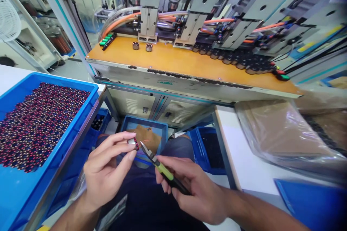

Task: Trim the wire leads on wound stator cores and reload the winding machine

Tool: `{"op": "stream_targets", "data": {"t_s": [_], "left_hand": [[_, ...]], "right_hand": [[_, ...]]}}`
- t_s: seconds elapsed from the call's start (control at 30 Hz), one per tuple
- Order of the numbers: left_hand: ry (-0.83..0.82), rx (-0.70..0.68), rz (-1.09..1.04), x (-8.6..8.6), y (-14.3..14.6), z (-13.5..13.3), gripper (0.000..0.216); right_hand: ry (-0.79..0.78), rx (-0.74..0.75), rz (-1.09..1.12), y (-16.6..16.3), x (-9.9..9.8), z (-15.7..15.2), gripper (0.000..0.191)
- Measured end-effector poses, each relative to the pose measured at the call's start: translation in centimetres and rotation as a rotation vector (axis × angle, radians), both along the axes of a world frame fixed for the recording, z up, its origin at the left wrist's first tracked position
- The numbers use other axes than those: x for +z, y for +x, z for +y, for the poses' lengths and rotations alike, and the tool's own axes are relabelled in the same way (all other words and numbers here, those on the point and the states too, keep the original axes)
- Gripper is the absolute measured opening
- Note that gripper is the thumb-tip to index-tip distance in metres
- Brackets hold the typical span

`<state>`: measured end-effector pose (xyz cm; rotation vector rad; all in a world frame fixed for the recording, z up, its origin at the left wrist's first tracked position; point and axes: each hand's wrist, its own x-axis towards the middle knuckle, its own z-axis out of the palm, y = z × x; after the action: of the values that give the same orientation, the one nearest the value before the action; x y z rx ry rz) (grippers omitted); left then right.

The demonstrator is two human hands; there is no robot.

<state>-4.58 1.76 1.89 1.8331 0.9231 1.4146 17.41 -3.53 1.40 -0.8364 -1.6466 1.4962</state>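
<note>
While the left hand pinches a coil, the right hand grips cutters.

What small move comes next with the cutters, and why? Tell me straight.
Probably ease the cutters toward the coil and close them on the thin wire beside it. The left hand pinches the coil, the right hand grips the cutters, and their tips sit just right of the coil, seemingly not yet on the wire.
</note>
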Motion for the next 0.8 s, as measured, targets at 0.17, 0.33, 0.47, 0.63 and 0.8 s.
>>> {"op": "stream_targets", "data": {"t_s": [0.17,0.33,0.47,0.63,0.8], "left_hand": [[0.003,-0.014,-0.001,-0.1,0.0,-0.1,0.038],[0.01,-0.029,0.009,-0.5,-0.2,0.0,0.038],[0.087,-0.077,0.006,-0.8,-0.5,0.5,0.041],[0.105,-0.147,-0.165,-1.0,-0.5,0.8,0.07],[0.125,-0.162,-0.167,-1.3,-0.3,0.7,0.075]], "right_hand": [[0.009,-0.044,-0.051,-0.1,0.2,-0.1,0.051],[-0.049,-0.076,-0.111,-0.1,0.2,0.0,0.058],[-0.126,-0.108,-0.061,0.4,0.0,-0.5,0.065],[-0.018,-0.092,0.008,1.3,0.9,-1.1,0.08],[0.062,-0.06,0.015,1.2,1.7,-1.1,0.09]]}}
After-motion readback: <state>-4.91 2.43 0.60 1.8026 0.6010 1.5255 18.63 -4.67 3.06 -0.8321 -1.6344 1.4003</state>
